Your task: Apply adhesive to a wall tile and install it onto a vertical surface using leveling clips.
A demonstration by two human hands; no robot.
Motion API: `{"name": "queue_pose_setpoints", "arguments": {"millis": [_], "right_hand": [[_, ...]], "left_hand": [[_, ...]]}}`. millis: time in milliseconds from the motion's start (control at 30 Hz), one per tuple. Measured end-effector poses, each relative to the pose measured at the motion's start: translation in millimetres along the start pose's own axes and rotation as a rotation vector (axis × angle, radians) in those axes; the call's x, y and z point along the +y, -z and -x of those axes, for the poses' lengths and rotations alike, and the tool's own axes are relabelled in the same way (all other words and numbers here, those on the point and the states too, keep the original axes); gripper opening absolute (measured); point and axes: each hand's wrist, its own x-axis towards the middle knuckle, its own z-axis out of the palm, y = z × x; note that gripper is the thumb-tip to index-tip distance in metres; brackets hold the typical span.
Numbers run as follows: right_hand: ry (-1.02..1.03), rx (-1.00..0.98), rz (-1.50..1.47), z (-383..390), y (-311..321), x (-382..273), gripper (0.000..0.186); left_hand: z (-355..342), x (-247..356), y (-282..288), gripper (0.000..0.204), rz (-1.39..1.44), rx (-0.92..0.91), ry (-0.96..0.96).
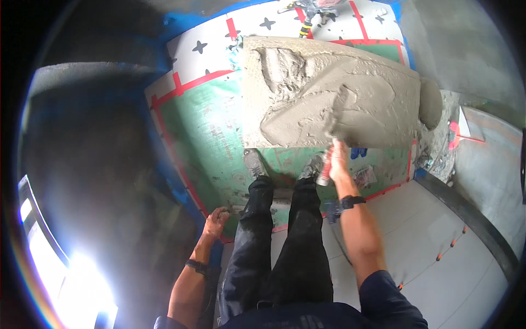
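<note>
My right hand (338,156) is wrapped round the reddish handle of a trowel (324,174). Its mortar-caked blade reaches out over a large rectangular tile or board (249,143), blurred and seemingly in contact with the mortar. Wet grey mortar (378,101) covers the piece, with smooth sweeps in the middle and a rough heap (285,68) at its upper left. Low on the left, beside my leg, hangs my left hand (217,219), far from the mortar. Its fingers are curled in; anything inside them is hidden.
Green protective sheeting (203,126) edged with red tape covers the floor around my shoes (255,164). A tool with black-and-yellow legs (306,27) stands beyond the slab. Dark walls rise at left; to the right are a bucket-like round shape (430,104) and pale floor tiles (416,230) with orange clips (452,243).
</note>
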Motion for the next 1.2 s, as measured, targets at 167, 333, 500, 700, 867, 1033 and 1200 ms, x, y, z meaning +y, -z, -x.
{"name": "queue_pose_setpoints", "arguments": {"millis": [167, 333, 500, 700, 867, 1033, 1200], "right_hand": [[-0.014, -0.488, 0.252, 21.1, -74.1, 13.2, 0.026], [0.523, -0.553, 1.082, 21.6, -5.4, 5.4, 0.029], [0.862, -0.595, 1.791, 3.8, 19.8, -51.0, 0.033], [0.946, -0.286, 1.863, -81.2, -48.6, -120.7, 0.029], [0.818, 0.133, 1.144, -86.4, 29.1, -72.9, 0.048], [-0.094, 0.110, 0.001, -9.6, -112.8, -42.3, 0.025], [0.202, -0.302, 0.335, -11.2, -171.9, -40.1, 0.029]], "left_hand": [[-12.4, -25.0, -9.5, 0.052, 0.122, 0.009, -0.011], [-10.8, -32.6, -9.7, 0.051, 0.156, 0.015, -0.022], [-11.5, -25.7, -15.6, 0.046, 0.169, -0.019, 0.012], [-8.7, -24.3, -26.5, 0.043, 0.174, -0.036, 0.015], [-21.0, -4.9, -30.4, 0.043, 0.310, -0.049, -0.001], [-7.5, -6.3, -13.7, 0.042, 0.254, 0.016, 0.021], [-19.0, -24.7, -21.7, 0.043, 0.398, 0.035, -0.002]]}}
